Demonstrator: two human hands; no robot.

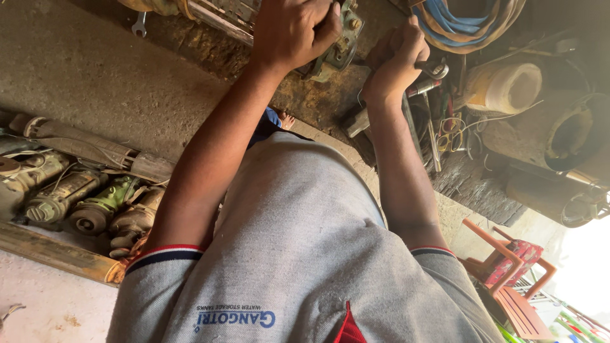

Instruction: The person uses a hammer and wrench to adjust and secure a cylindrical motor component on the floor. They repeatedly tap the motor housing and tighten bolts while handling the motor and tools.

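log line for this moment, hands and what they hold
left hand: grips metal bracket | right hand: closed on wrench | surface: workbench

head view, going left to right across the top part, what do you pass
small spanner → hand gripping a metal bracket part → other hand on a wrench → coiled blue and tan hose → pale roll of tape → dark round housing
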